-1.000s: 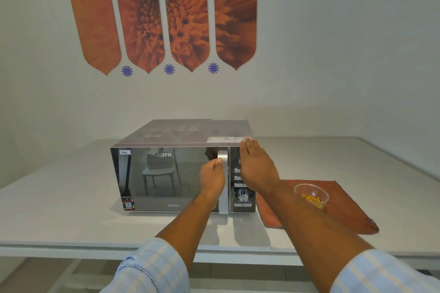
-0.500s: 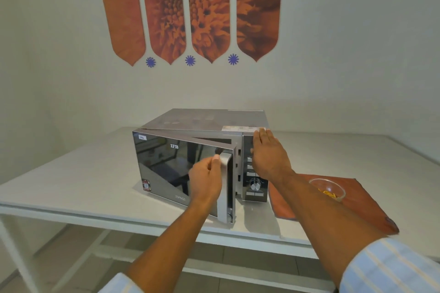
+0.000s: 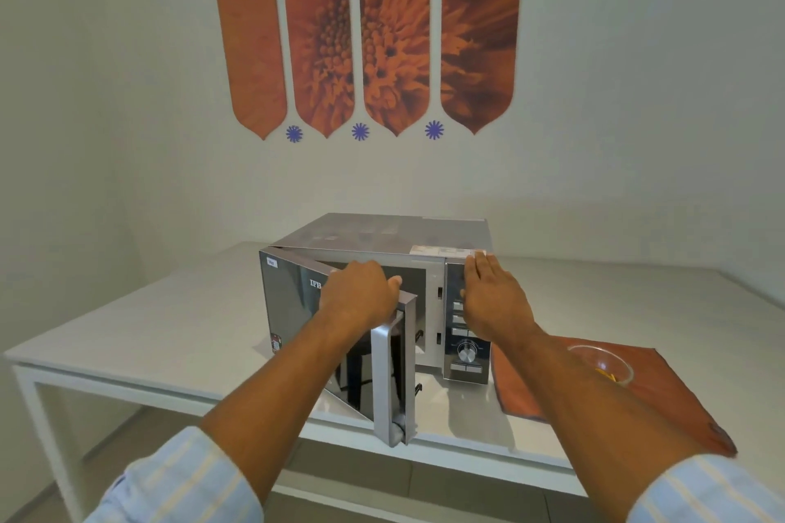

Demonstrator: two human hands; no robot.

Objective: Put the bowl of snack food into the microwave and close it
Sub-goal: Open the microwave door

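A silver microwave (image 3: 382, 236) stands on the white table (image 3: 170, 331). Its mirrored door (image 3: 297, 310) is swung about halfway open toward me. My left hand (image 3: 359, 295) grips the top edge of the door near the handle (image 3: 382, 382). My right hand (image 3: 492, 297) lies flat, fingers spread, against the control panel (image 3: 467, 357) at the microwave's top right corner. A clear glass bowl (image 3: 601, 363) with a few yellow snack pieces sits on an orange cloth (image 3: 662, 391) to the right of the microwave, partly hidden behind my right forearm.
The table's front edge runs just below the open door. Orange flower panels (image 3: 369, 34) hang on the wall behind. The wall closes in at the back and on the right side of the table.
The door went from shut to about halfway open, pulled by my left hand, which shifted from the handle to the door's top edge. My right hand stayed on the panel.
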